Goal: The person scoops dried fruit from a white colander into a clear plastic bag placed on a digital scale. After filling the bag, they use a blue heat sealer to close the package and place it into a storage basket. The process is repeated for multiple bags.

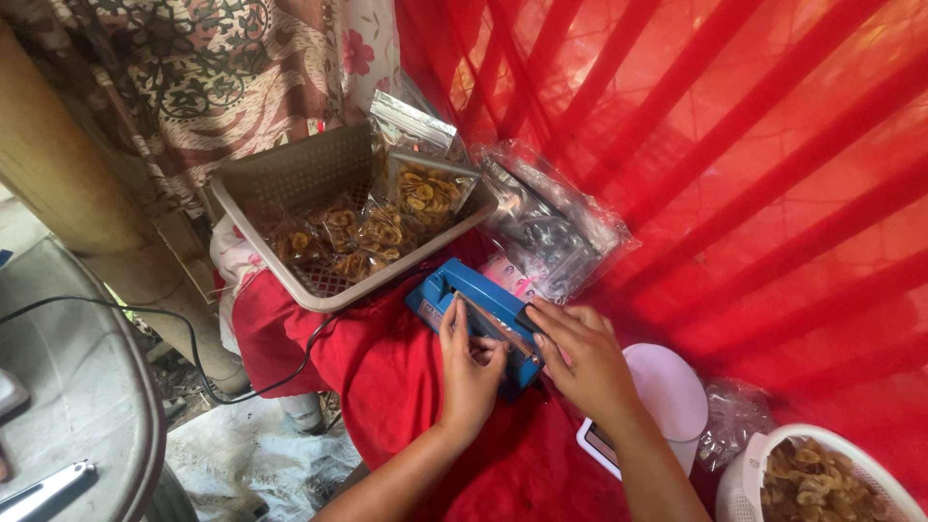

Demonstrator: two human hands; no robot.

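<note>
hands on blue sealer (474,319), left grip (471,362) and right grip (578,353) pressed on it, packed chips in tray (290,179)

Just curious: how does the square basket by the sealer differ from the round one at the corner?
The square basket is tan, angular and holds chips sealed in clear bags. The round basket is white, curved and holds loose chips. Both are perforated plastic.
</note>
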